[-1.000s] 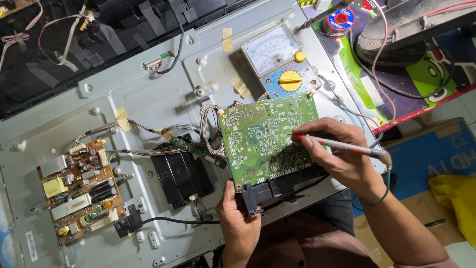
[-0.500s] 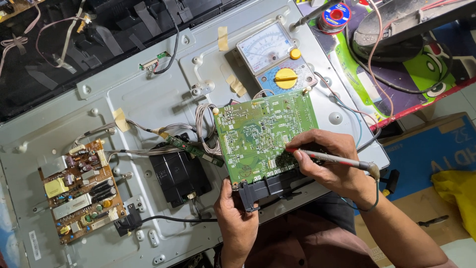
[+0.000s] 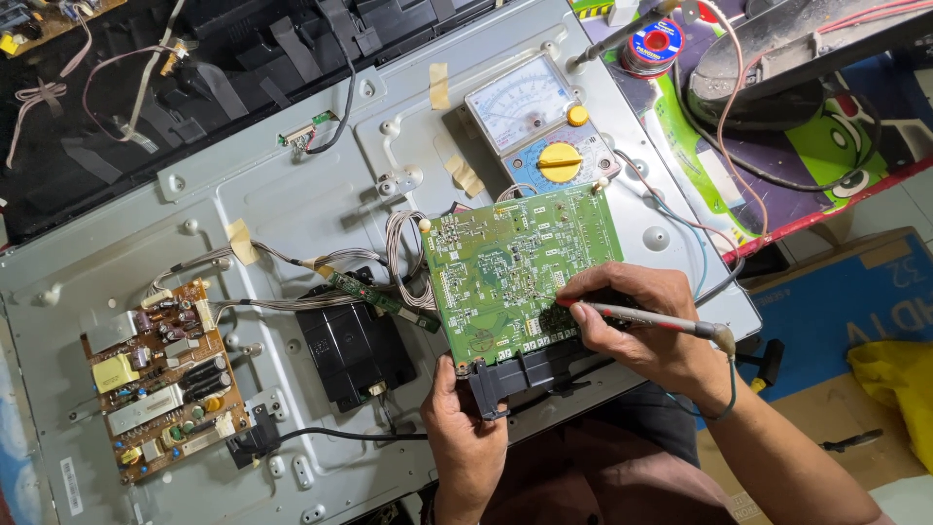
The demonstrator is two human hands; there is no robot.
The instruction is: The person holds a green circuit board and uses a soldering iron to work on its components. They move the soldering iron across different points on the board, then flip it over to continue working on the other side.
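While the left hand [image 3: 465,428] grips the green circuit board's [image 3: 520,262] near edge, the right hand [image 3: 646,326] pinches a red probe [image 3: 646,318] lying crosswise, tip at the board's lower right.

Left of the hands lies a brown power board [image 3: 160,379]; above them, an analog multimeter [image 3: 540,129] and solder spool [image 3: 654,45].

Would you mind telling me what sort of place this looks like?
Probably an electronics repair bench: an opened flat-panel set's metal back, an analog multimeter, and a green circuit board being probed.
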